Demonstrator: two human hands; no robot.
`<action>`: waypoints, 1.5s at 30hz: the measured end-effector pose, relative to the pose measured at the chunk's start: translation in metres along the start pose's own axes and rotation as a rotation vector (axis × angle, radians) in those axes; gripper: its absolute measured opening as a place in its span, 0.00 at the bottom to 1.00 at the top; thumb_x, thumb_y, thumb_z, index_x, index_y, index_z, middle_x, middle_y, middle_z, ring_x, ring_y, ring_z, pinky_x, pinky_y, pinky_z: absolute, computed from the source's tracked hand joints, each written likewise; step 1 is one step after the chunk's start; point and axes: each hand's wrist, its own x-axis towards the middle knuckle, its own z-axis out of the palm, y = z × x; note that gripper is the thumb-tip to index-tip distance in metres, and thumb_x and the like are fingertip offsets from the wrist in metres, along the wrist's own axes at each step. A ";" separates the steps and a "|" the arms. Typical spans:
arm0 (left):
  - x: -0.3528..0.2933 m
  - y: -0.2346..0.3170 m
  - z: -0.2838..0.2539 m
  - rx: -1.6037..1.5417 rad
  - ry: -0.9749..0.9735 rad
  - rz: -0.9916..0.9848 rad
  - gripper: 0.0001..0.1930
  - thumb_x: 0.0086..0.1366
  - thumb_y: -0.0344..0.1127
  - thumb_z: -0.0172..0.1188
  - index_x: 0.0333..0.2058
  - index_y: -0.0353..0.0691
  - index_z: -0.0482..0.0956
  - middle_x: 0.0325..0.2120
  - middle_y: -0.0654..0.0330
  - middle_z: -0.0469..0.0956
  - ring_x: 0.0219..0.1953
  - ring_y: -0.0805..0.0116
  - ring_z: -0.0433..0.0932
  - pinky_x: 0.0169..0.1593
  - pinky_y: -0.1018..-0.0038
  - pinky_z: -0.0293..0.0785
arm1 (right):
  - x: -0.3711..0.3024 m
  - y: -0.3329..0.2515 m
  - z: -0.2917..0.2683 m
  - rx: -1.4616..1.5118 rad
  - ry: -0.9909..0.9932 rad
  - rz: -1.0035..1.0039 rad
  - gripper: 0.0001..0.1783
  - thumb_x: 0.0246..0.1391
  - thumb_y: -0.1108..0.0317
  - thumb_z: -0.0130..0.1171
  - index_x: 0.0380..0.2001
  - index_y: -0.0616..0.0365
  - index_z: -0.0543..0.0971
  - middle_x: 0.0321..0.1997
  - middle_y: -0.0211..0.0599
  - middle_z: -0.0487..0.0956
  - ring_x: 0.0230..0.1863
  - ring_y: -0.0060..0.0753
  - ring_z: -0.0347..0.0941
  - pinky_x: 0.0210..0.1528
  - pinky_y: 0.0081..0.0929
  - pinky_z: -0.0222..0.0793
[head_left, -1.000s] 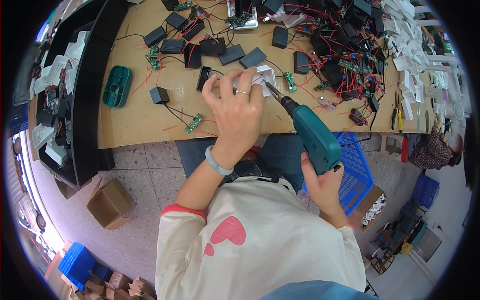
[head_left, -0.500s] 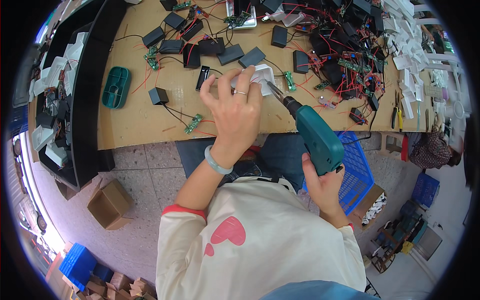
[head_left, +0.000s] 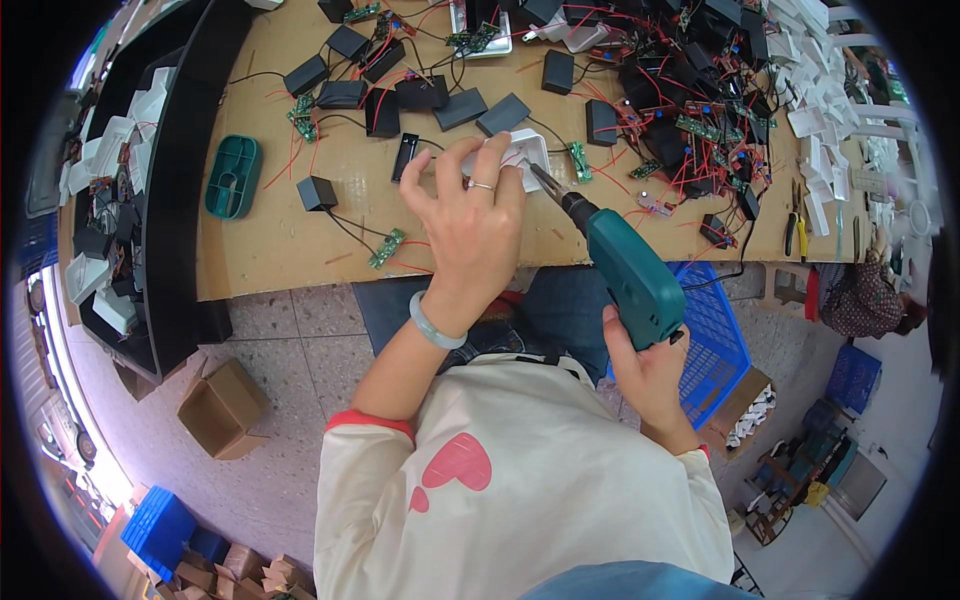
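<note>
One green power tool (head_left: 632, 268) is held by its handle in the tightly curled right hand (head_left: 650, 378), and the white case (head_left: 537, 146), at eleven o'clock from it, is partly covered by the half-spread left hand (head_left: 470, 220); whether the case is pinched cannot be told. The case is shallow and round-cornered, and the tool's dark tip (head_left: 548, 183) is held at its four o'clock edge. At nine o'clock a divided green tray (head_left: 233, 174) is set; beyond, a black bin (head_left: 180, 190) is loaded with white shells (head_left: 112, 140) and black boxes (head_left: 92, 243).
</note>
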 end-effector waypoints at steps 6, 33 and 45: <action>-0.001 -0.001 0.004 -0.022 0.013 0.007 0.06 0.54 0.32 0.66 0.31 0.38 0.84 0.48 0.65 0.79 0.52 0.61 0.74 0.61 0.49 0.58 | 0.000 -0.005 -0.003 -0.037 -0.027 0.000 0.15 0.54 0.77 0.63 0.46 0.63 0.76 0.33 0.37 0.81 0.31 0.31 0.78 0.37 0.27 0.74; 0.002 -0.001 -0.001 -0.027 -0.003 0.014 0.05 0.57 0.32 0.69 0.31 0.39 0.85 0.48 0.65 0.80 0.52 0.61 0.74 0.61 0.53 0.57 | -0.019 -0.003 -0.020 0.127 0.137 0.020 0.13 0.58 0.79 0.60 0.47 0.66 0.78 0.34 0.31 0.79 0.27 0.16 0.71 0.29 0.17 0.67; 0.002 -0.001 0.001 -0.062 0.027 0.005 0.05 0.57 0.30 0.66 0.32 0.36 0.83 0.48 0.63 0.79 0.51 0.61 0.74 0.60 0.48 0.58 | -0.019 -0.008 -0.017 0.229 0.204 0.114 0.08 0.55 0.79 0.63 0.40 0.64 0.81 0.32 0.32 0.81 0.32 0.23 0.75 0.35 0.23 0.70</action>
